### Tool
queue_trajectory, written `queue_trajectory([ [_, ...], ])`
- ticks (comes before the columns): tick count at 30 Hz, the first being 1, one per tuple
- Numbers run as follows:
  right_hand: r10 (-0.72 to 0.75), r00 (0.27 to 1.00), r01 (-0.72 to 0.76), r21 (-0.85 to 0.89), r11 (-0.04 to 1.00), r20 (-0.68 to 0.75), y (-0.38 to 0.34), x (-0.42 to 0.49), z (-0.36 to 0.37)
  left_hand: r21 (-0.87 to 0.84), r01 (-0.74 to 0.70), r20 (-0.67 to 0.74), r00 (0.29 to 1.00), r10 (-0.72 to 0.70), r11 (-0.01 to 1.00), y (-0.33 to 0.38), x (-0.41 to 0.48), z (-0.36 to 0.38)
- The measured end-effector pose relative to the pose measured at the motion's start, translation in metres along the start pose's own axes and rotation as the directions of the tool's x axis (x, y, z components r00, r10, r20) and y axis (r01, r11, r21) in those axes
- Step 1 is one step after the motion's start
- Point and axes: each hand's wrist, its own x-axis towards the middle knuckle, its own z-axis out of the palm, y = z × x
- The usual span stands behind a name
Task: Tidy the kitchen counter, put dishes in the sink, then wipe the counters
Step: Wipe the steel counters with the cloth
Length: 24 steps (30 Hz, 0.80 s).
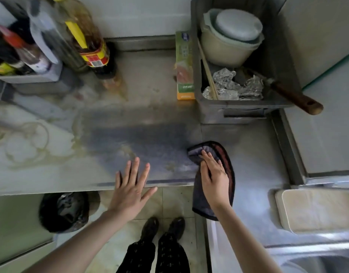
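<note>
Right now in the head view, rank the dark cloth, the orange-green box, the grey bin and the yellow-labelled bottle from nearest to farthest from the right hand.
1. Dark cloth: directly under the right hand, pressed on the counter.
2. Orange-green box: beyond the hand, standing against the bin's left side.
3. Grey bin: beyond the hand, slightly right; too close to the box to rank.
4. Yellow-labelled bottle: far back left.

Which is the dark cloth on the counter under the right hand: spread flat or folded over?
Folded over. The cloth is doubled at its far end, and its near end hangs over the counter edge beneath the right hand.

Dark grey cloth (222, 154) with red-brown stripe, green-orange box (185, 66), grey bin (276, 56)
</note>
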Motion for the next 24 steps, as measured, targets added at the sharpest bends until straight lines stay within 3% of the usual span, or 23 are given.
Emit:
queue_trajectory([
  [2, -0.078, 0.990, 0.079, -0.007, 0.997, 0.121, 0.003, -0.002, -0.002, -0.014, -0.005, 0.028, 1.000, 0.005, 1.000, 0.002, 0.000, -0.002],
  [4, -0.169, 0.947, 0.213, -0.139, 0.967, 0.275, 0.005, -0.007, 0.002, -0.009, -0.009, 0.047, 0.999, 0.009, 1.000, 0.004, -0.001, -0.007],
  [7, -0.312, 0.820, 0.520, -0.394, 0.758, 0.481, 0.012, -0.009, 0.007, -0.033, -0.006, 0.055, 0.998, 0.008, 0.999, 0.006, -0.002, -0.009],
  [9, -0.381, 0.752, 0.642, -0.467, 0.608, 0.538, 0.014, 0.006, 0.005, -0.019, -0.010, 0.053, 0.999, 0.011, 1.000, 0.005, -0.002, -0.009],
  [11, -0.349, 0.771, 0.617, -0.493, 0.613, 0.532, 0.012, 0.027, 0.007, -0.009, -0.011, 0.052, 0.999, 0.012, 1.000, 0.005, -0.002, -0.008],
  [13, -0.227, 0.872, 0.447, -0.514, 0.732, 0.434, 0.004, 0.042, 0.018, -0.019, -0.014, 0.041, 0.999, 0.015, 1.000, 0.005, -0.001, -0.008],
  [15, -0.123, 0.953, 0.264, -0.557, 0.787, 0.278, -0.009, 0.048, 0.033, -0.010, -0.017, 0.016, 1.000, 0.017, 1.000, 0.003, 0.000, -0.001],
  [18, -0.049, 0.982, 0.147, -0.569, 0.809, 0.184, -0.024, 0.041, 0.048, 0.015, -0.019, -0.092, 0.996, 0.020, 1.000, 0.000, 0.001, 0.007],
  [21, -0.190, 0.922, 0.347, -0.506, 0.790, 0.337, -0.040, 0.012, 0.062, 0.033, -0.081, -0.131, 0.988, 0.084, 0.996, -0.004, -0.003, 0.006],
  [24, -0.362, 0.769, 0.618, -0.469, 0.631, 0.527, -0.035, -0.002, 0.062, 0.098, -0.159, -0.175, 0.969, 0.174, 0.982, -0.019, -0.017, -0.005],
])
